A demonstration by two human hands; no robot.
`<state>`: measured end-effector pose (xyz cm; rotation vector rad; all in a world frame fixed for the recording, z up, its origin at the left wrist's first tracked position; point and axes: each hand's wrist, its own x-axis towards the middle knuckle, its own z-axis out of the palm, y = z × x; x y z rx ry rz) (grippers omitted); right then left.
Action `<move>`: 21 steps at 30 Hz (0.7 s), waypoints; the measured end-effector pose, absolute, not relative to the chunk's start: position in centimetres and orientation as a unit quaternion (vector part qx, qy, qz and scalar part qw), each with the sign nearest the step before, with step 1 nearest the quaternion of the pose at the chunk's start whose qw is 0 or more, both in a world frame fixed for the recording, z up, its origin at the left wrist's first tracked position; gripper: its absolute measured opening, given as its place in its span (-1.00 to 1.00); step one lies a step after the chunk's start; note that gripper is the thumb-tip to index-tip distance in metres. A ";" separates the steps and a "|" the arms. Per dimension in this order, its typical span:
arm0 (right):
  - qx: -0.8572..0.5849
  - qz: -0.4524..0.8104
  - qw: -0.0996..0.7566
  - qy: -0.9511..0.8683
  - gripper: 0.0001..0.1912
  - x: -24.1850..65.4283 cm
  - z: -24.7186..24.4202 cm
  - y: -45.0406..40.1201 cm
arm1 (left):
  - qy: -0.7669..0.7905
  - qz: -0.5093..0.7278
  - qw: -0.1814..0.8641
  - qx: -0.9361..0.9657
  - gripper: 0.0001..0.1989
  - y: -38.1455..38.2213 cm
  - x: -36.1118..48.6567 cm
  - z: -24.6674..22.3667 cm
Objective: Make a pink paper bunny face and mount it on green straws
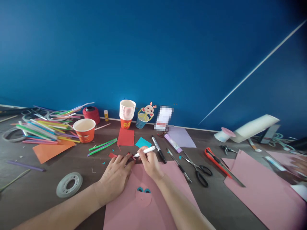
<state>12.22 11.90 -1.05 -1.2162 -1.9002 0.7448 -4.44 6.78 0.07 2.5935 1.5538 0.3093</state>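
Observation:
In the head view, my right hand point(151, 163) is closed around a white marker point(146, 151), its tip pointing left onto a small red piece of paper point(131, 156). My left hand point(117, 175) rests palm down with bent fingers, pinning that small piece at its fingertips, which partly hide it. Another red scrap point(112, 155) lies beside the left fingers. Under both forearms spreads a large pink sheet point(134, 214). On it lies a round pink paper face point(143, 198) with two blue-rimmed eyes.
A black marker point(158, 149), a pen point(179, 166), scissors point(199, 169) and a red utility knife point(218, 163) lie to the right. Tape point(69, 185), straws point(45, 131) and an orange cup point(85, 131) stand left. Stacked cups point(127, 110) are behind. Another person's hand point(299, 163) shows far right.

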 end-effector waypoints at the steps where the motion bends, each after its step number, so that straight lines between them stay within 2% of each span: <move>1: -0.476 0.291 0.376 -0.740 -0.76 12.2 -1.0 11.9 | 0.510 0.102 0.053 0.852 -0.62 6.8 -4.4 0.1; 21: -0.478 0.288 0.383 -0.736 -0.73 12.3 -1.0 11.9 | 0.509 0.101 0.053 0.853 -0.62 6.8 -4.4 0.1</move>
